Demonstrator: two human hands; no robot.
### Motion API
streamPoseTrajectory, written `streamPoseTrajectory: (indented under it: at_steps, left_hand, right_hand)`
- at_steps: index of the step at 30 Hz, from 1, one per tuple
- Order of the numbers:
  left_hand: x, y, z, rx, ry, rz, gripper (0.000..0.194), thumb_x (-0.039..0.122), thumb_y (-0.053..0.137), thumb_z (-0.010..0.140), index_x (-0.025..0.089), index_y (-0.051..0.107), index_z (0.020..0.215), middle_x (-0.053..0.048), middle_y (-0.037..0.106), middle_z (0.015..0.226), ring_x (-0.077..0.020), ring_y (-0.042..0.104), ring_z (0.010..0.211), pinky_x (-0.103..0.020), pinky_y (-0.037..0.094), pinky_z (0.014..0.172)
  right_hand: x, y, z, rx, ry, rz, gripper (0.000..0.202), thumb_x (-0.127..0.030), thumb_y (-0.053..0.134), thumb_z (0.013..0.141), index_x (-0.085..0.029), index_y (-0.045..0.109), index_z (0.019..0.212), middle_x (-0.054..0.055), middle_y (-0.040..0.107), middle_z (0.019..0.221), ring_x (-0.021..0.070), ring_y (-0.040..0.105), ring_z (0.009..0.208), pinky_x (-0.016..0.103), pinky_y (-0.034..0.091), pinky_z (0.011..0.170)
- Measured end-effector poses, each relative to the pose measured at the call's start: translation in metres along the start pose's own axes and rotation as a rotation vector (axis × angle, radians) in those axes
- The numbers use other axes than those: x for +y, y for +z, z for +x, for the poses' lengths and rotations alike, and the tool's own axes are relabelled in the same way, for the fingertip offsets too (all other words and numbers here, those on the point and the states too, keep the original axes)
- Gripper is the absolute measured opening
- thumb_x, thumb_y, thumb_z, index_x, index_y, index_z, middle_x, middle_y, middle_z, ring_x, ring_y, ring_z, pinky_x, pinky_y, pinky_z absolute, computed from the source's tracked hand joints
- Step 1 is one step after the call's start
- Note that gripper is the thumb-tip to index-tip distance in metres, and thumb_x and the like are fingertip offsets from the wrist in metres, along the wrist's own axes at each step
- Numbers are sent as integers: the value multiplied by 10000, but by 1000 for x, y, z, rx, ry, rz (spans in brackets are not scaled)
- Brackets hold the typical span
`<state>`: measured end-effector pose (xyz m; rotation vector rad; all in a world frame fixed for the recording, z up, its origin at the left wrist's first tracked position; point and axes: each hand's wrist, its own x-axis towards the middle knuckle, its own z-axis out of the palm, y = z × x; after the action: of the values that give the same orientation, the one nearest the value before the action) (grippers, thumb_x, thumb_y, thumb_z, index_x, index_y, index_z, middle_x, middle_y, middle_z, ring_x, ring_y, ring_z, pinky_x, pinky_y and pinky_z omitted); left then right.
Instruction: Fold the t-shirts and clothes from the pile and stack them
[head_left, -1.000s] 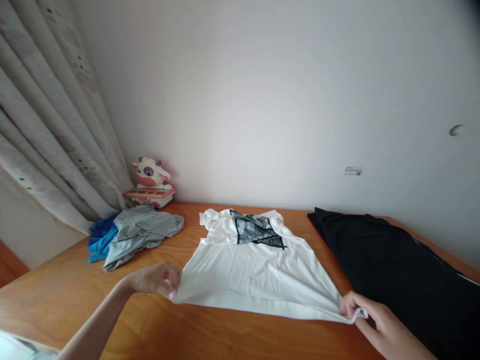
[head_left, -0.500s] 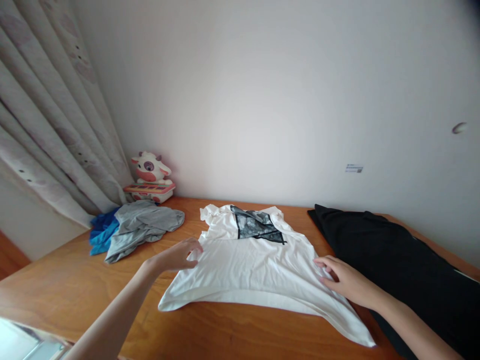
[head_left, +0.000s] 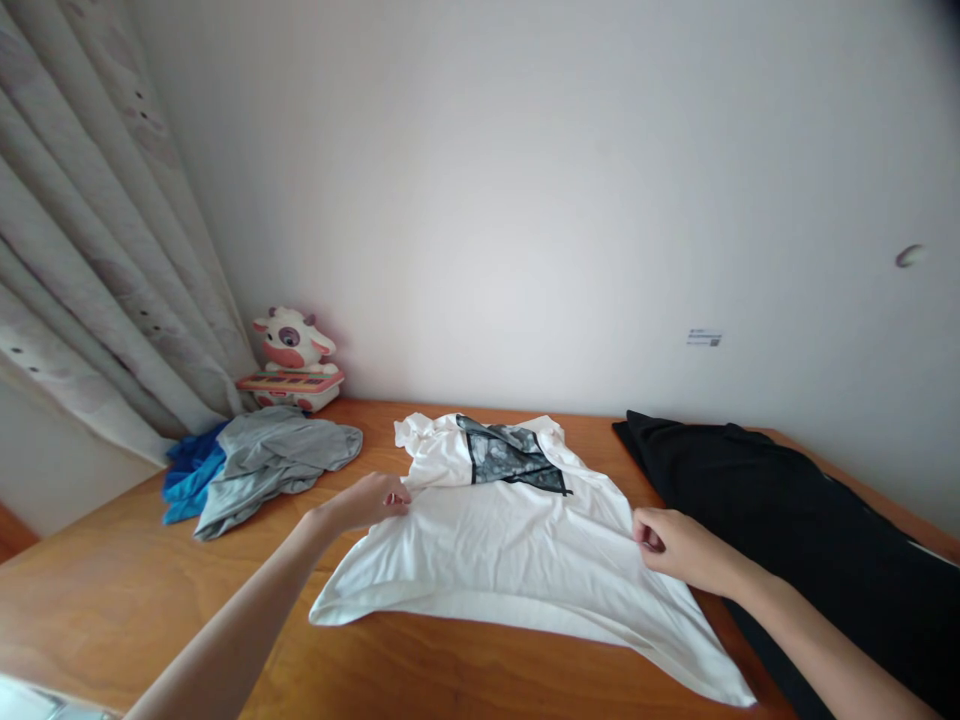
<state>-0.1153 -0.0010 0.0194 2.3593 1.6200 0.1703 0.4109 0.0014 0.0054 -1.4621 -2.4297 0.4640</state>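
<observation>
A white T-shirt (head_left: 487, 550) lies spread on the wooden table, its hem towards me and its upper part bunched at the far end. A dark grey print with a black border (head_left: 514, 455) shows on it, creased. My left hand (head_left: 375, 502) is closed on the shirt's left edge, about halfway along. Across from it, my right hand (head_left: 671, 545) pinches the right edge, with the fingers curled in. The sleeves and collar are crumpled, so their shape is hard to make out.
Grey cloth (head_left: 277, 460) and blue cloth (head_left: 193, 475) lie heaped at the left. Behind them a cow-shaped toy keyboard (head_left: 292, 360) stands by the curtain (head_left: 97, 230). Black clothing (head_left: 810, 540) covers the right of the wooden table (head_left: 112, 590). A wall (head_left: 525, 200) bounds the back.
Both hands have gone from loosely open fingers to closed on the shirt's side edges. The view has shifted slightly; the shirt lies almost as before.
</observation>
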Motion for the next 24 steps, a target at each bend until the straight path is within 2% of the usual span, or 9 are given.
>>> streamPoseTrajectory:
  at_steps: [2,5,8,10,12,14,18,21,24]
  left_hand:
    - [5,-5,-3,55,52,20,213,324,565,897,224,746,848,-53,723,856,-203,667,782,-274,463,720]
    - [16,-17,-3,228,92,17,270,339,495,943,212,726,886,-77,733,931,-216,677,849,-287,471,770]
    - [26,-29,4,363,4,-49,305,392,434,976,216,682,984,-56,741,852,-205,692,770,-282,479,734]
    - [30,-35,9,414,-79,-136,315,432,422,977,214,643,1033,-23,711,720,-198,687,666,-275,487,681]
    - [33,-38,11,417,-107,-230,333,446,403,978,205,611,1075,-14,699,693,-201,699,661,-273,508,673]
    - [34,-39,9,355,-69,-253,346,462,436,967,201,603,1121,-38,729,802,-206,720,737,-275,529,697]
    - [34,-37,1,219,102,-42,265,373,652,848,227,647,1070,-59,711,1032,-199,699,818,-270,529,739]
    - [39,-36,-2,272,139,95,117,181,585,808,226,625,907,-38,674,971,-183,666,819,-247,502,715]
    - [49,-36,-6,375,58,182,177,100,539,757,224,592,872,-32,661,942,-184,649,799,-257,479,703]
  right_hand:
    - [-2,-6,-1,42,-25,-13,105,-143,516,736,-244,545,727,-23,622,695,162,593,631,258,400,627]
    - [-3,-16,3,186,-68,-89,137,-187,464,788,-249,584,811,2,652,814,166,620,675,269,433,657]
    - [-2,-27,10,312,-97,-177,170,-210,423,815,-248,589,809,39,663,912,195,652,814,292,458,738]
    - [0,-33,13,344,-90,-216,137,-209,424,809,-252,531,735,37,649,847,208,644,833,299,445,735]
    - [2,-36,14,320,-50,-213,118,-205,424,809,-258,483,722,14,621,749,200,622,740,296,412,668]
    - [4,-38,12,256,-19,-165,119,-206,411,826,-261,464,735,-10,602,685,185,591,644,292,374,617]
    - [4,-37,4,116,-22,-60,176,-277,404,906,-259,477,747,-26,595,664,179,578,620,282,366,604]
    - [-1,-36,1,67,-53,-116,160,-365,568,870,-252,515,770,-16,613,725,189,597,677,276,401,623]
    - [-6,-33,-2,204,-170,-299,106,-192,569,817,-245,529,733,21,629,789,210,597,748,301,425,687]
